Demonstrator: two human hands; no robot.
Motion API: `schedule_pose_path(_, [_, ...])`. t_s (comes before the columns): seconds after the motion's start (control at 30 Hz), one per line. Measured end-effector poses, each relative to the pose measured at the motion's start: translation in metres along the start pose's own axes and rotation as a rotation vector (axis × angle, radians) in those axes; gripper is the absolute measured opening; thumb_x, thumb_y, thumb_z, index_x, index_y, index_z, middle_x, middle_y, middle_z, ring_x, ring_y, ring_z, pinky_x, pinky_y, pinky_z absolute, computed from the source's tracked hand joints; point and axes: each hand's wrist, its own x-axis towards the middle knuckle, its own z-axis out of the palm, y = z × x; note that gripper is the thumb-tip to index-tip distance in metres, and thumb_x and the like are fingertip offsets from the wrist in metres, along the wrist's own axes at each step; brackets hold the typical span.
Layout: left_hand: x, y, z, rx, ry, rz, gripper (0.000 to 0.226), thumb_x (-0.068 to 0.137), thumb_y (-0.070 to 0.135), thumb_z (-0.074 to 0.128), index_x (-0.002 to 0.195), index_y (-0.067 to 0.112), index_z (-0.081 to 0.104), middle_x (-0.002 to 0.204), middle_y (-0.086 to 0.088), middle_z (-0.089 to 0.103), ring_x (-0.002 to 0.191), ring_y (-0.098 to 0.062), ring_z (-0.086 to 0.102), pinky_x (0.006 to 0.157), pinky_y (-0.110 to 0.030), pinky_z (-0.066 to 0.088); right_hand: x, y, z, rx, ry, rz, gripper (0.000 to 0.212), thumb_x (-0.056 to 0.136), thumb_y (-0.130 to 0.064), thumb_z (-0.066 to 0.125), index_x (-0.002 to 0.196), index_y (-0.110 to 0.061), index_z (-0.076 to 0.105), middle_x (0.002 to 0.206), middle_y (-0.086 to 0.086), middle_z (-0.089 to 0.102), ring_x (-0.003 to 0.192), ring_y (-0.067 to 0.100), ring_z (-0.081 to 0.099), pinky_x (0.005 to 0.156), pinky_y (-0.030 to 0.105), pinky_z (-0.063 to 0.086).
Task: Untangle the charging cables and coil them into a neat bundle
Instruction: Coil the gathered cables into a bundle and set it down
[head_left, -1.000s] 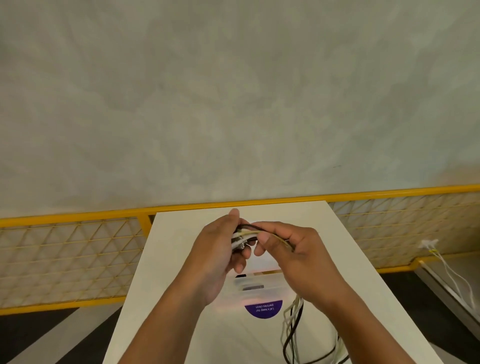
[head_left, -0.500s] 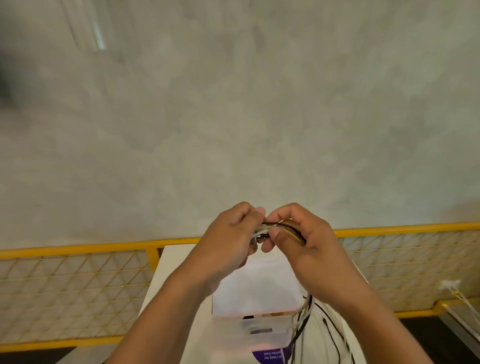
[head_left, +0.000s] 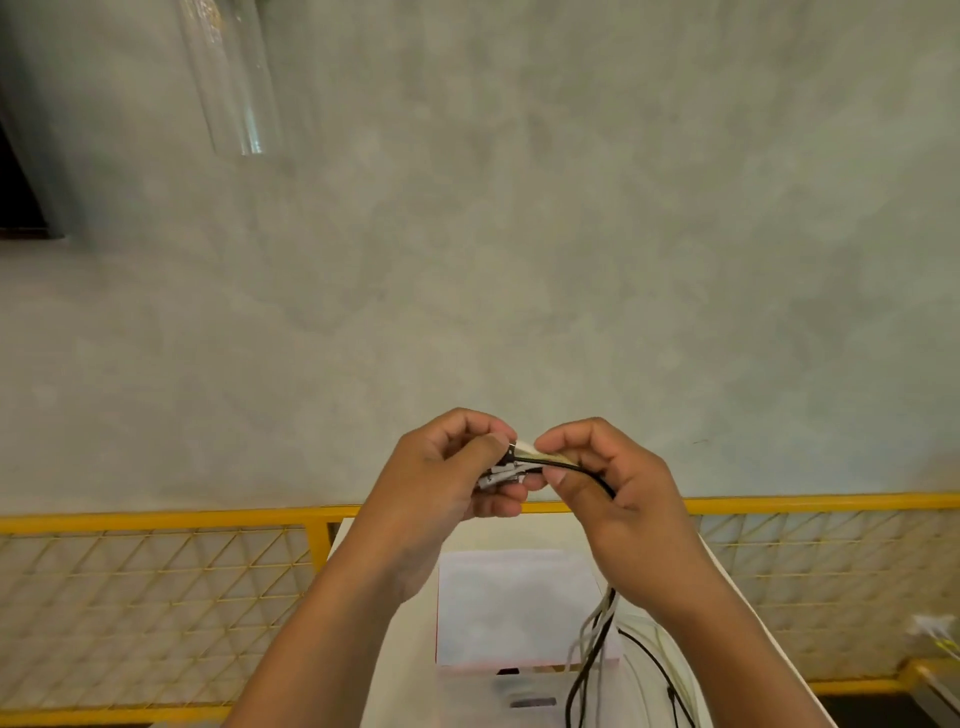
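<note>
Both hands are raised in front of the grey wall, above the white table (head_left: 384, 675). My left hand (head_left: 441, 483) is closed around the plug ends of several black and white charging cables (head_left: 519, 465). Right beside it, my right hand (head_left: 613, 493) pinches the same cables, a black one running across its palm. Below my right wrist the cables (head_left: 592, 644) hang loose down past the table's near edge, black and white strands mixed together.
A clear plastic pouch (head_left: 514, 608) with a red edge lies on the table under my hands. A yellow mesh railing (head_left: 156, 582) runs behind the table on both sides. White cables (head_left: 935, 631) lie on a ledge at far right.
My hands have risen with the cable ends while the view tilted upward. The table and pouch now sit lower in view, and more wall shows above.
</note>
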Motion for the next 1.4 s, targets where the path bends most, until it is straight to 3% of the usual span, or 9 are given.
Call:
schedule_pose_path(0.3, [0.006,0.010,-0.006,0.065,-0.086,-0.152,0.007,0.093,-0.004,0.062,0.100,-0.005,0.062,0.092,-0.027,0.073,0.078,-0.036,0.073,0.063,-0.032,0.062,-0.006,0.004,-0.002,-0.093,0.001,0.028,0.034,0.097,0.002,0.056,0.103,-0.030,0.066,0.096,-0.010,0.075,0.095,0.015,0.070,0.083,0.043,0.057])
schedule_pose_path(0.57, [0.007,-0.003,0.007,0.027,0.051,-0.065,0.008,0.097,-0.001,0.057,0.093,-0.003,0.063,0.100,-0.024,0.065,0.069,-0.027,0.073,0.056,-0.028,0.057,-0.005,0.005,-0.007,-0.065,0.042,0.040,0.034,0.097,-0.002,0.059,0.103,-0.035,0.068,0.092,-0.007,0.075,0.090,0.016,0.070,0.080,0.043,0.056])
schedule_pose_path(0.73, [0.006,-0.008,0.011,-0.040,0.096,-0.042,0.011,0.102,0.003,0.049,0.097,0.000,0.058,0.109,-0.023,0.067,0.080,-0.029,0.075,0.063,-0.029,0.058,-0.007,0.011,-0.008,-0.062,0.090,0.057,0.033,0.098,-0.007,0.060,0.101,-0.038,0.070,0.086,-0.013,0.075,0.086,0.020,0.070,0.076,0.036,0.057])
schedule_pose_path(0.83, [0.003,-0.013,0.015,-0.071,0.065,-0.040,0.010,0.102,0.003,0.048,0.098,0.002,0.057,0.111,-0.021,0.069,0.086,-0.031,0.074,0.071,-0.040,0.059,-0.006,0.016,-0.008,-0.073,0.133,0.069,0.036,0.099,-0.008,0.060,0.096,-0.042,0.071,0.087,-0.016,0.075,0.087,0.010,0.070,0.073,0.022,0.056])
schedule_pose_path(0.93, [-0.002,-0.017,0.013,-0.177,-0.015,-0.088,0.004,0.098,0.012,0.058,0.100,0.008,0.057,0.112,-0.019,0.069,0.093,-0.036,0.071,0.078,-0.050,0.060,-0.008,0.018,-0.007,-0.085,0.136,0.091,0.035,0.099,-0.010,0.060,0.093,-0.042,0.072,0.091,-0.017,0.075,0.089,0.008,0.070,0.075,0.021,0.057])
schedule_pose_path(1.03, [-0.003,-0.028,0.006,-0.037,-0.179,-0.064,0.068,0.069,0.032,0.090,0.128,0.030,0.055,0.119,-0.010,0.065,0.103,-0.030,0.071,0.087,-0.047,0.059,-0.009,0.020,-0.006,-0.109,0.119,0.127,0.035,0.099,-0.006,0.059,0.095,-0.038,0.073,0.090,-0.015,0.075,0.086,0.013,0.071,0.076,0.032,0.058])
schedule_pose_path(1.1, [-0.003,-0.034,0.007,0.121,-0.198,-0.001,0.089,0.056,0.024,0.096,0.133,0.041,0.054,0.118,-0.005,0.062,0.097,-0.023,0.072,0.091,-0.042,0.058,-0.008,0.020,-0.006,-0.089,0.114,0.155,0.034,0.098,-0.004,0.057,0.096,-0.033,0.074,0.088,-0.012,0.075,0.086,0.010,0.071,0.079,0.033,0.058])
schedule_pose_path(1.23, [-0.002,-0.039,0.010,0.173,-0.052,0.084,0.053,0.076,0.013,0.085,0.120,0.036,0.068,0.097,-0.005,0.072,0.070,-0.023,0.070,0.081,-0.037,0.060,-0.007,0.014,-0.008,0.006,0.074,0.202,0.028,0.097,-0.001,0.056,0.100,-0.022,0.074,0.078,-0.005,0.075,0.063,-0.003,0.063,0.067,0.019,0.043])
schedule_pose_path(1.4, [-0.003,-0.040,0.010,0.131,-0.009,0.136,0.026,0.085,0.014,0.076,0.106,0.029,0.075,0.077,-0.006,0.072,0.063,-0.023,0.065,0.071,-0.038,0.056,-0.008,0.011,-0.015,0.182,-0.017,0.239,0.021,0.095,-0.001,0.061,0.108,-0.014,0.073,0.077,0.004,0.071,0.049,0.002,0.047,0.053,0.014,0.037])
